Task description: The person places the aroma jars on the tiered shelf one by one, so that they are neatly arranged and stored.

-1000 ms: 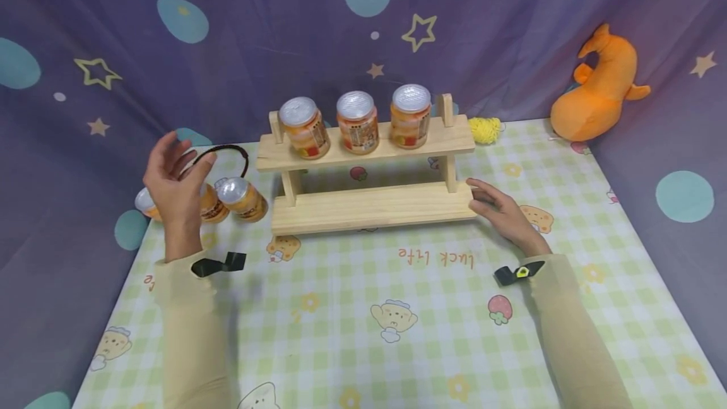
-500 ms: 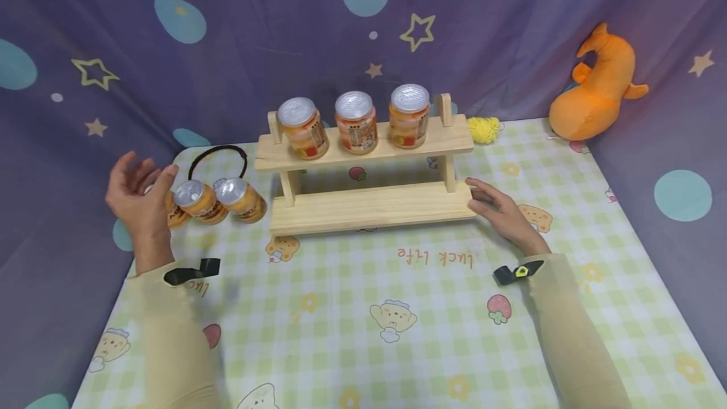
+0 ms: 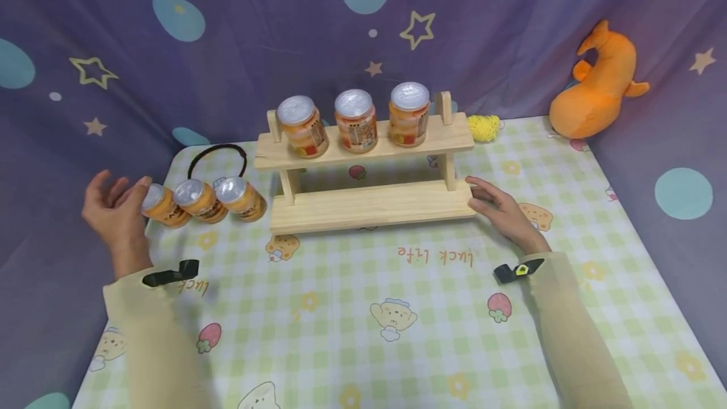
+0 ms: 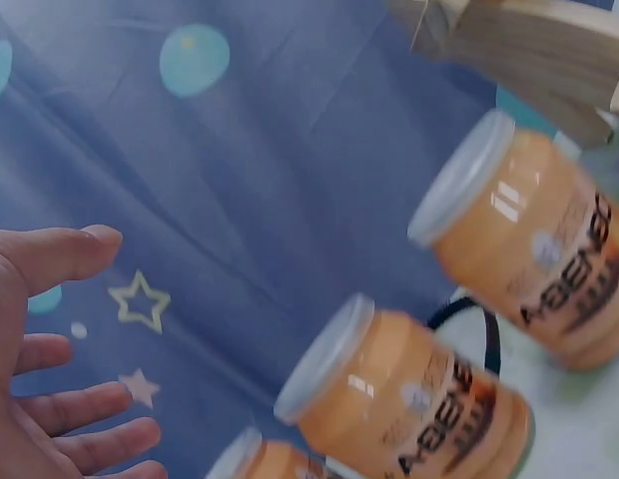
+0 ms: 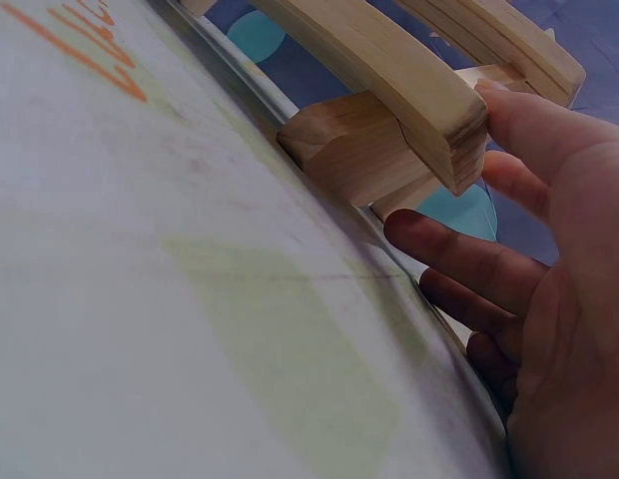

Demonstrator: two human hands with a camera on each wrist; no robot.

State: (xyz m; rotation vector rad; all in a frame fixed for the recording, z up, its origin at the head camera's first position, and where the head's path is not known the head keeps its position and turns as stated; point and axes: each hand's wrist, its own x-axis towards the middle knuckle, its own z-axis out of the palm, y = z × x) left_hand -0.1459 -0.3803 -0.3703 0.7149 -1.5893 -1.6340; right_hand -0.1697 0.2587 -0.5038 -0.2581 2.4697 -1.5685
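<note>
My left hand (image 3: 117, 223) is at the left table edge beside the leftmost of three orange jars (image 3: 166, 208) with silvery lids. Its thumb and fingers are spread apart with nothing between them; the thumb is close to that jar's lid, and contact cannot be told. In the left wrist view, two labelled jars (image 4: 419, 389) and part of a third stand right of the hand. Three similar jars (image 3: 356, 128) stand on the upper board of a two-tier wooden shelf (image 3: 369, 208). My right hand (image 3: 505, 216) touches the lower board's right end with loosely bent fingers.
Behind the loose jars lies a dark brown loop (image 3: 218, 149). An orange plush toy (image 3: 602, 90) sits at the back right, and yellow yarn (image 3: 484, 128) lies behind the shelf's right end. A purple curtain (image 3: 255, 49) borders the checked tablecloth (image 3: 341, 308).
My left hand has moved left and down, from in front of the loose jars to the left of them, uncovering the leftmost jar. The right hand and shelf have stayed put.
</note>
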